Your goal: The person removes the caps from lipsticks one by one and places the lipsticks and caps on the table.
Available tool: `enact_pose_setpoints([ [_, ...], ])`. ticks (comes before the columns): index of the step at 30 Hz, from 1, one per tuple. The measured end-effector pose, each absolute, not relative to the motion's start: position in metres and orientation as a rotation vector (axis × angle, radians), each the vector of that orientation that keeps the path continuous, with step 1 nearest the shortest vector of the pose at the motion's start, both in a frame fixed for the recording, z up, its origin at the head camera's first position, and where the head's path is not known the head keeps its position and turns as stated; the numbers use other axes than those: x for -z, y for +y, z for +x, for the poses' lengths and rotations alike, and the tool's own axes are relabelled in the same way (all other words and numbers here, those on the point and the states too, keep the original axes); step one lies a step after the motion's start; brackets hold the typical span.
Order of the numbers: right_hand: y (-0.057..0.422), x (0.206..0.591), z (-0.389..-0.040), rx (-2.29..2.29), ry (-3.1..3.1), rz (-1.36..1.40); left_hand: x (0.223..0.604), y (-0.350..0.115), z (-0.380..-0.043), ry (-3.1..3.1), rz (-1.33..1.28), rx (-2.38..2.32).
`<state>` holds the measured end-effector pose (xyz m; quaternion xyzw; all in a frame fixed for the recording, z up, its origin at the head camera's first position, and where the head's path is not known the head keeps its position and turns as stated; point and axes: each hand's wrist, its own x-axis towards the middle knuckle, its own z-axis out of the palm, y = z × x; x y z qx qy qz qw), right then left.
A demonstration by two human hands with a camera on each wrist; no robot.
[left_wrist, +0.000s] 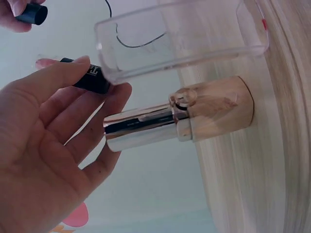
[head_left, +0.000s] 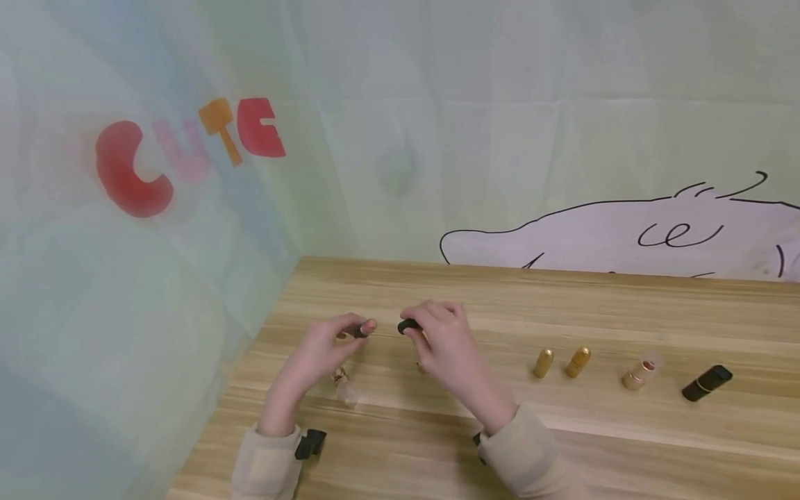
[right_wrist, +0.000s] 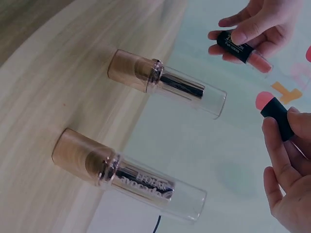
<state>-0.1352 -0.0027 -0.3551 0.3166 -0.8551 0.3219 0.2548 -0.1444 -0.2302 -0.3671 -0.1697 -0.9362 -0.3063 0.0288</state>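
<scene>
A slim black lipstick (head_left: 360, 331) with a pink tip is held up, off the wooden table (head_left: 394, 455), left of centre in the head view. The person's left hand (head_left: 320, 349) pinches it narrowly between thumb and fingers; pale lettering shows on its side. At 3 o'clock from it, a short way apart, the right hand (head_left: 445, 340) grips a small black cap (head_left: 408, 325) between thumb and fingers, so the lipstick and cap do not touch.

Clock directions are from the held lipstick. Close by at 7 o'clock stands an uncapped rose-gold lipstick (left_wrist: 218, 107), its shiny silver tube showing; a clear cap (left_wrist: 180, 39) is just beside it. The right-wrist view shows two clear-capped lipsticks (right_wrist: 87, 158) with rose-gold bases, standing near each other; in the head view the right hand largely hides that spot, towards 4 o'clock.

Well out at 3 o'clock, a row runs away to the right: two gold bullet-shaped tubes (head_left: 544, 364) side by side, then a rose-gold tube with a reddish tip (head_left: 634, 379) under a clear cover, then a black tube with a thin band (head_left: 706, 383).

Beige sleeves (head_left: 269, 462) reach both wrists. On the wall, colourful letters (head_left: 194, 167) spell CUTE between 10 and 11 o'clock, and a black-outlined drawing (head_left: 594, 243) spreads between 2 and 3.
</scene>
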Motion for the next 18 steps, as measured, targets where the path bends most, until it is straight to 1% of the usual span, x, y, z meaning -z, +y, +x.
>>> enact_pose_setpoints([
  [9, -0.013, 0.367, -0.129, -0.692, -2.403, 0.908, 0.371, -0.230, -0.144, -2.899, -0.488, 0.912],
  [18, -0.020, 0.377, -0.127, -0.526, -2.388, 0.941, 0.374, -0.228, -0.146, -2.894, -0.512, 0.830],
])
